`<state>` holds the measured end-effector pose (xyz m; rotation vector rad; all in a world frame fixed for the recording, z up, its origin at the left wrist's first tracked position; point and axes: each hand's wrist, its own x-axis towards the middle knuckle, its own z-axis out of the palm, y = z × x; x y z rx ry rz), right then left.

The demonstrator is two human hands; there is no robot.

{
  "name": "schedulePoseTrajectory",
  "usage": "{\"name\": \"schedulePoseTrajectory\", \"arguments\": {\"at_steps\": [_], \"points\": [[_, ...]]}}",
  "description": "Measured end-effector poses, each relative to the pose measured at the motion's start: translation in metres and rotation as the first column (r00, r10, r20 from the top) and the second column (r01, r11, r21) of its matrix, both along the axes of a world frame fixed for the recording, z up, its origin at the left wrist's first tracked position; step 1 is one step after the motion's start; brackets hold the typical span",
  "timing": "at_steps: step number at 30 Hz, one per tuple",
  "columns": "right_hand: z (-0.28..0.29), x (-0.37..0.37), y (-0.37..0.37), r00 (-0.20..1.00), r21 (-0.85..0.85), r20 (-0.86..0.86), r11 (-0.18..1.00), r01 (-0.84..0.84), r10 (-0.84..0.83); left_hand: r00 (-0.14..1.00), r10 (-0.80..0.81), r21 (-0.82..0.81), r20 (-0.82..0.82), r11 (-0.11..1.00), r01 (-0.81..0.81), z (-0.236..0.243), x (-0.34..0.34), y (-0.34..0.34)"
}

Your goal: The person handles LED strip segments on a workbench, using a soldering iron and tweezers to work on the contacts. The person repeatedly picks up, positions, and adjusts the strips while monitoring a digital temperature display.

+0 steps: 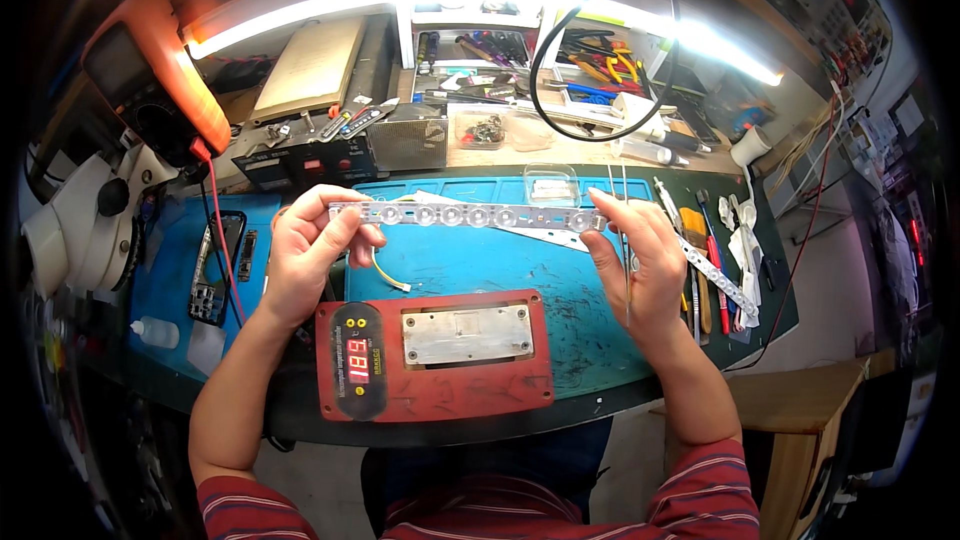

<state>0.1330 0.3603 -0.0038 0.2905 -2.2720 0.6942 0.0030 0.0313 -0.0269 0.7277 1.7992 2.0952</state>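
Observation:
My left hand (315, 250) pinches the left end of a white LED strip (480, 215) with round clear lenses, held level above a blue mat (420, 270). My right hand (640, 260) grips the strip's right end between thumb and finger, with a long pair of metal tweezers (626, 255) upright in it too. A yellow-and-white wire with a connector (395, 282) hangs below my left hand. Nearer me lies a red heating plate (510, 380) with a metal top and lit display. Another LED strip (725, 280) lies right of my right hand.
An orange multimeter (200, 105) stands upper left above a microscope (60, 220). A phone frame (218, 250) and small bottle (155, 332) lie left. Behind are tool trays (470, 55), pliers (600, 60) and a clear box (550, 183). Brushes and tools (700, 230) lie right, beside a hanging cable (537, 80).

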Motion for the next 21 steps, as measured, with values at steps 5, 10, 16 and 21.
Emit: {"name": "schedulePoseTrajectory", "arguments": {"at_steps": [5, 10, 16, 21], "points": [[0.0013, 0.0007, -0.0029, 1.0, -0.048, 0.013, 0.999, 0.001, 0.0, 1.0, -0.008, -0.023, -0.001, 1.0, 0.008, 0.0015, 0.0012, -0.0008], [0.0016, 0.0005, -0.0018, 0.999, 0.013, 0.01, 0.999, -0.032, 0.032, 1.0, -0.017, -0.021, 0.005, 1.0, 0.018, 0.0019, 0.0011, -0.0009], [0.001, 0.0, -0.0018, 0.999, 0.0, 0.013, 1.0, -0.031, 0.031, 1.0, -0.026, 0.0, 0.006, 1.0, 0.026, 0.001, 0.0005, -0.0013], [0.0018, 0.0021, -0.0006, 0.998, -0.024, 0.043, 0.998, 0.051, -0.05, 0.999, -0.028, 0.046, -0.029, 0.999, 0.029, 0.0004, 0.0, -0.0002]]}}
